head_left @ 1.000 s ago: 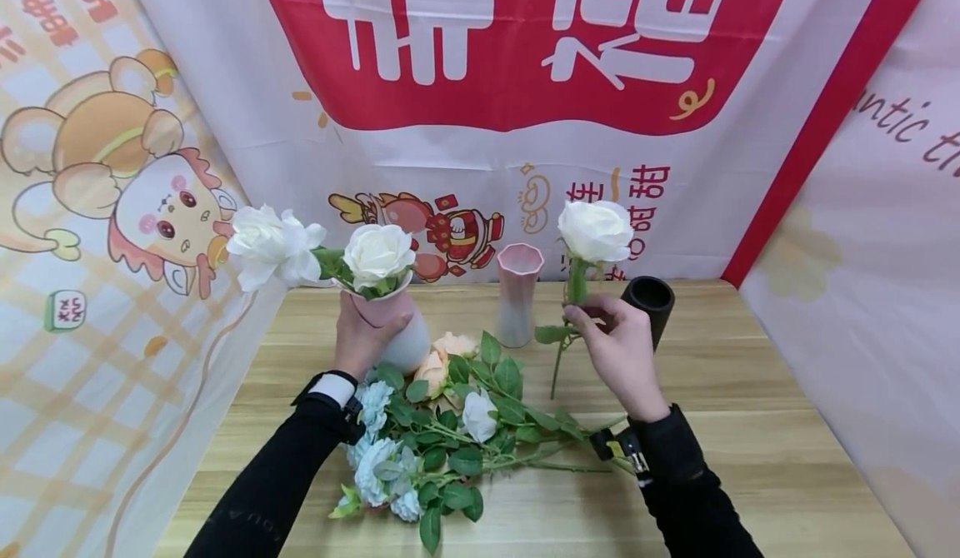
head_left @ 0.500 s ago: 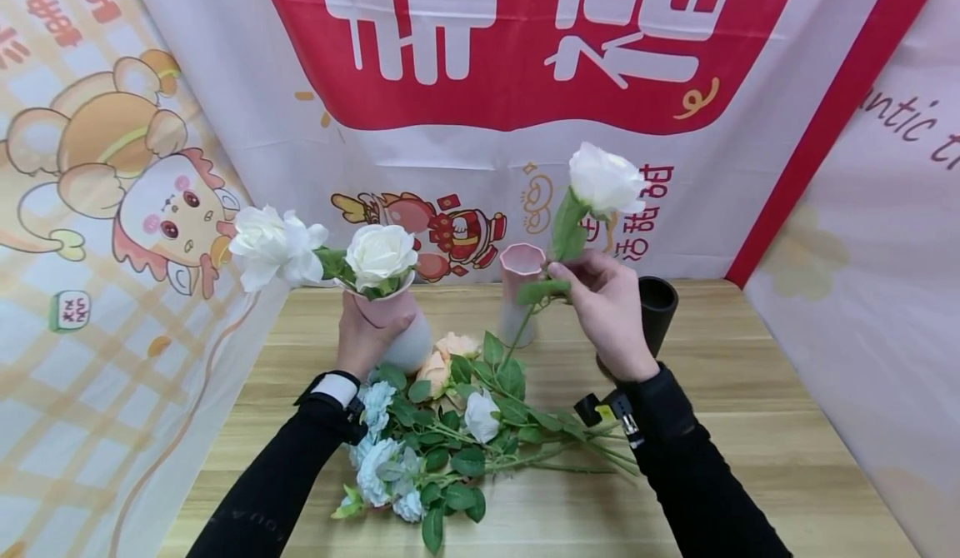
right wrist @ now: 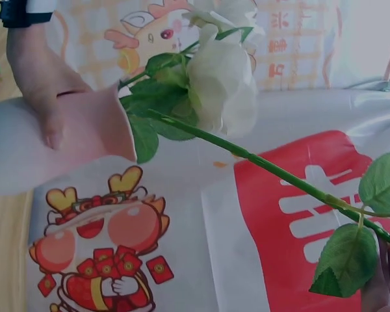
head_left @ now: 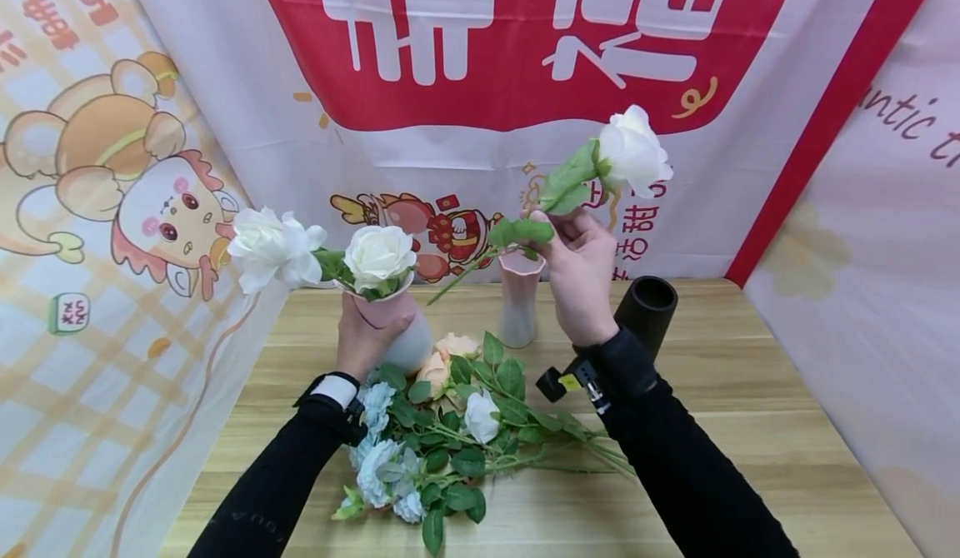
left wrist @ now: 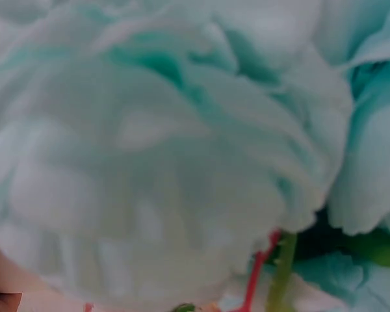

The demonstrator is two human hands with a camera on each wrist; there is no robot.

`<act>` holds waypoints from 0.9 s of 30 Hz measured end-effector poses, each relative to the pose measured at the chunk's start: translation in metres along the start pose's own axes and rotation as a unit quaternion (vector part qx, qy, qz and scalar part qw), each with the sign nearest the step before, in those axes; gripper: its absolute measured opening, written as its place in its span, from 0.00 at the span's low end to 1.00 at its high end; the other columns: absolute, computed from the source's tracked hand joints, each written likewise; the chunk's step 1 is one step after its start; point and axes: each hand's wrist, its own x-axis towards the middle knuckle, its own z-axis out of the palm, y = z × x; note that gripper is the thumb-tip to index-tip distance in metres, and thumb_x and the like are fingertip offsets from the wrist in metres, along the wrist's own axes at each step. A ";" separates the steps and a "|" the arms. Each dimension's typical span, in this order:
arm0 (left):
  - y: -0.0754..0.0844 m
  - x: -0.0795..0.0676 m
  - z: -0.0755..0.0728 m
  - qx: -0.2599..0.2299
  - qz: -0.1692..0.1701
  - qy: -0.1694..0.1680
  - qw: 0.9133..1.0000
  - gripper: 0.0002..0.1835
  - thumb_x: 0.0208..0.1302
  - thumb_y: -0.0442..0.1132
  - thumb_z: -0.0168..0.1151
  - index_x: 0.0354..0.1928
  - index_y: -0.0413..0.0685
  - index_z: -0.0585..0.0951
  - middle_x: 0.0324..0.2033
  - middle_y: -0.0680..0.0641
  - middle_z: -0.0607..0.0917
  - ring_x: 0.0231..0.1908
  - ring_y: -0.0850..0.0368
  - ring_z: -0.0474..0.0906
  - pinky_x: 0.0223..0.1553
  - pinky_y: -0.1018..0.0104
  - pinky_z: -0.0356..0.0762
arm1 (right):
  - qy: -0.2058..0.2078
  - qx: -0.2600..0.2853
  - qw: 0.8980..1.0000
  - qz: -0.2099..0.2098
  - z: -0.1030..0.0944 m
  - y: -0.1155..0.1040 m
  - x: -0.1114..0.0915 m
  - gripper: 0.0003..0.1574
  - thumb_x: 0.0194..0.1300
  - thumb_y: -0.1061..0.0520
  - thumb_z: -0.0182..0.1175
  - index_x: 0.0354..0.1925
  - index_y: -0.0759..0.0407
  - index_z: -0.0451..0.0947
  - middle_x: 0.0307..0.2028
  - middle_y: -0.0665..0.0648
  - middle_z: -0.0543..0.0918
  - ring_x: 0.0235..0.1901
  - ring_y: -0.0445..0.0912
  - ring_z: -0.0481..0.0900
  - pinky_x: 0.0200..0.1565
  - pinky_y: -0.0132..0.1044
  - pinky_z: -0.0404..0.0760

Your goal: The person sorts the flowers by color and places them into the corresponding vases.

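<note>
My left hand (head_left: pixel 366 337) grips the pink-and-white vase (head_left: pixel 411 346) around its side. Two white flowers stand in it: a rose (head_left: pixel 380 256) at the mouth and a fuller bloom (head_left: pixel 276 247) leaning out to the left. With my right hand (head_left: pixel 581 266) I pinch the stem of another white rose (head_left: pixel 634 151), its bloom up to the right. That stem (right wrist: pixel 266 164) slants down to the left, its tip apart from the vase mouth in the head view. Pale blue petals (left wrist: pixel 149 162) fill most of the left wrist view.
Loose flowers lie in front: blue blooms (head_left: pixel 377 470), peach blooms (head_left: pixel 435 371) and a white bud (head_left: pixel 481 416), with leafy stems toward the right. A slim pink-white vase (head_left: pixel 517 304) and a black cylindrical vase (head_left: pixel 647 312) stand behind. Printed cloth walls (head_left: pixel 420 150) enclose the wooden table (head_left: pixel 750 425).
My right hand has risen and moved left with the white rose, which has tilted so its stem end swings left toward the held vase. My left hand stays on the vase.
</note>
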 end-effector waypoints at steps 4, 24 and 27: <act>-0.001 0.001 0.001 -0.001 0.003 0.002 1.000 0.62 0.43 0.59 0.80 0.75 0.57 0.50 0.67 0.46 0.64 0.62 0.48 0.65 0.60 0.46 0.66 | 0.002 0.008 1.000 -0.003 0.012 0.006 0.004 0.17 0.68 0.64 0.62 0.52 0.72 0.76 0.47 0.71 0.81 0.46 0.54 0.82 0.48 0.43 0.81; -0.008 0.002 0.001 -0.023 0.013 0.000 1.000 0.62 0.43 0.55 0.81 0.75 0.57 0.50 0.66 0.44 0.66 0.62 0.46 0.65 0.61 0.46 0.65 | -0.099 -0.111 0.988 -0.030 0.057 0.053 -0.003 0.17 0.70 0.60 0.61 0.53 0.68 0.76 0.45 0.58 0.84 0.45 0.47 0.82 0.47 0.39 0.81; -0.007 0.002 0.001 -0.023 0.014 0.000 1.000 0.62 0.43 0.55 0.81 0.75 0.56 0.50 0.65 0.43 0.67 0.62 0.46 0.66 0.60 0.46 0.65 | -0.135 -0.143 0.979 -0.052 0.058 0.060 -0.006 0.16 0.71 0.59 0.60 0.53 0.66 0.77 0.44 0.58 0.84 0.44 0.45 0.82 0.46 0.37 0.80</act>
